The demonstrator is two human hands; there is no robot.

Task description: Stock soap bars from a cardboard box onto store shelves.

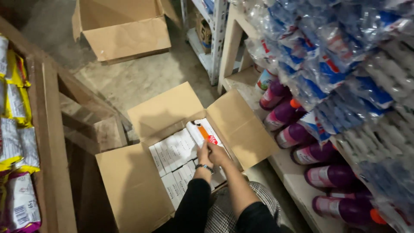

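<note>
An open cardboard carton (133,185) sits on the floor in front of me, packed with several small white boxes (172,152) in rows. Both my hands reach into its right side. My left hand (204,154), with a bracelet on the wrist, rests on the white boxes. My right hand (217,153) grips a white box with an orange and red panel (206,132) that stands at the carton's far right corner. My dark sleeves and checked clothing show at the bottom.
A second empty open carton (123,32) lies on the concrete floor beyond. Purple bottles (297,133) lie on a low shelf at right under hanging strips of blue and white sachets (336,64). Yellow and white packets (17,129) fill a wooden rack at left.
</note>
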